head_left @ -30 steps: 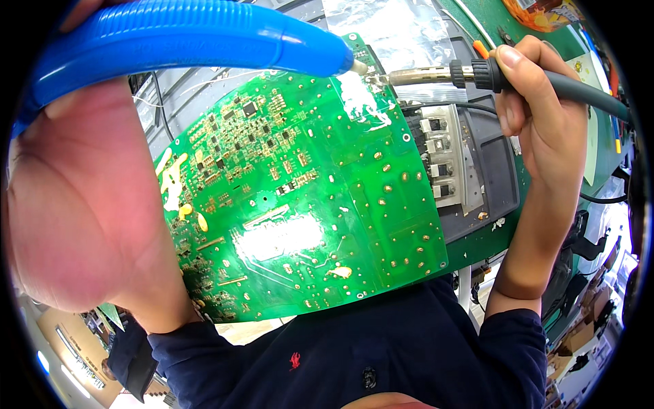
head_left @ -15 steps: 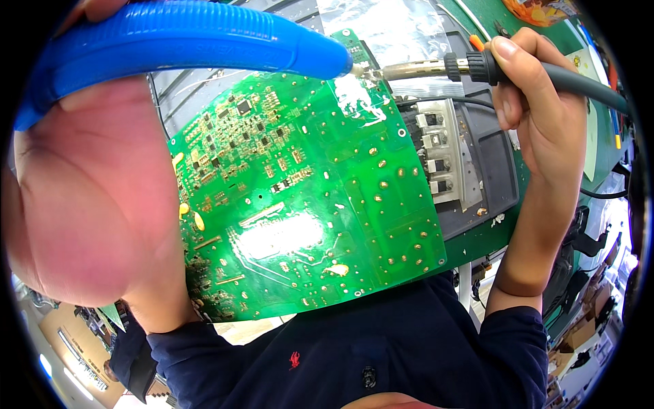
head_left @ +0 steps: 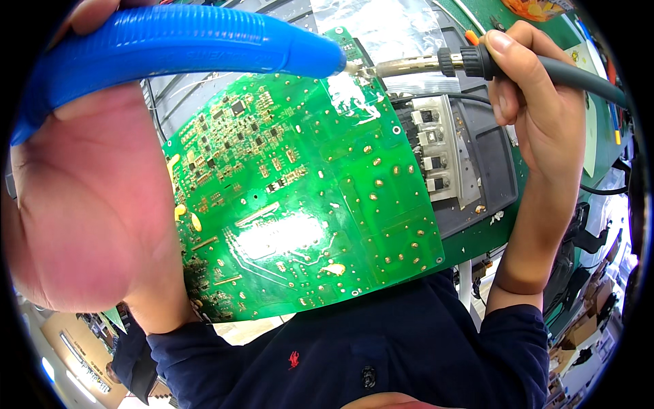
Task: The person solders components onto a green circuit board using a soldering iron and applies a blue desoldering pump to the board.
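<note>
A blue solder sucker [head_left: 191, 42] is gripped in my left hand [head_left: 95, 204], its body arching across the upper left. My right hand [head_left: 535, 88] holds a soldering iron [head_left: 422, 65] by its dark grip, coming in from the right. The two tips meet, or nearly meet, near the top corner of a large green circuit board [head_left: 340, 225]; whether they touch cannot be made out. Solder joints and small chips cover the board's upturned face. A bright glare hides part of its lower middle. My left fingers are mostly behind the solder sucker.
The board lies over a dark grey tray [head_left: 501, 167] on a green work surface [head_left: 470, 240]. Beside its right edge is a metal strip with several square components [head_left: 432, 160]. A clear plastic bag [head_left: 381, 31] lies behind. The iron's thick cord [head_left: 586, 80] runs off right.
The board has shifted slightly to the left. The solder sucker and the iron have moved slightly left with it, their tips still close together.
</note>
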Available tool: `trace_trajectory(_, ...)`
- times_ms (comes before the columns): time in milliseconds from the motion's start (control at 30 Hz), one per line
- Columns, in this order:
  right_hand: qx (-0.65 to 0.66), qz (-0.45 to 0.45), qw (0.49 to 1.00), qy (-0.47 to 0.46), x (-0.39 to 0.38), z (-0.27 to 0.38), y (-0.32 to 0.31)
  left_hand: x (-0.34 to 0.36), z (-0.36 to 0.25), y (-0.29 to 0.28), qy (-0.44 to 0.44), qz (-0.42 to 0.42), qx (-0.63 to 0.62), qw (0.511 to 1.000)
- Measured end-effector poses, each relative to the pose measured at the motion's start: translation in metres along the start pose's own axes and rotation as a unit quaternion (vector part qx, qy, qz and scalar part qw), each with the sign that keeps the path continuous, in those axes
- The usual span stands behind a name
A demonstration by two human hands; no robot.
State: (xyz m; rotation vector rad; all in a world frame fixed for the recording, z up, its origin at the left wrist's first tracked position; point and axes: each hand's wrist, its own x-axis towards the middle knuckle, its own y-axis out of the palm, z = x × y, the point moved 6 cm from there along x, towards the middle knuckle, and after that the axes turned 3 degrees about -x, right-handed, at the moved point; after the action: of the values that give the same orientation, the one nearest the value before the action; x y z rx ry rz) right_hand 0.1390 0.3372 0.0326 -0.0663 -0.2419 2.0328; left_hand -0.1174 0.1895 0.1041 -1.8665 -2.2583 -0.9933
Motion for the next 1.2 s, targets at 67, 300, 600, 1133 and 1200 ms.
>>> trace_trajectory(67,-0.001,-0.001,1.000,0.002,-0.0004,-0.0002,-0.0008,0.0003,0.0026,-0.0001,-0.001,0.002,-0.002,1.000)
trace_trajectory(300,-0.004,-0.004,1.000,-0.001,-0.0009,0.0007,0.0001,0.0021,0.0061,-0.0001,-0.003,0.004,-0.005,1.000)
trace_trajectory(600,0.003,0.012,1.000,-0.009,0.0011,0.0009,0.0008,0.0002,0.0014,0.0029,0.000,0.002,-0.001,1.000)
trace_trajectory(1133,-0.007,0.003,1.000,-0.008,0.0009,-0.0019,-0.0019,0.0000,0.0049,0.0035,0.002,0.007,-0.004,1.000)
trace_trajectory(1200,-0.008,0.002,1.000,-0.008,0.0012,-0.0020,-0.0014,-0.0007,0.0043,0.0042,0.002,0.007,-0.002,1.000)
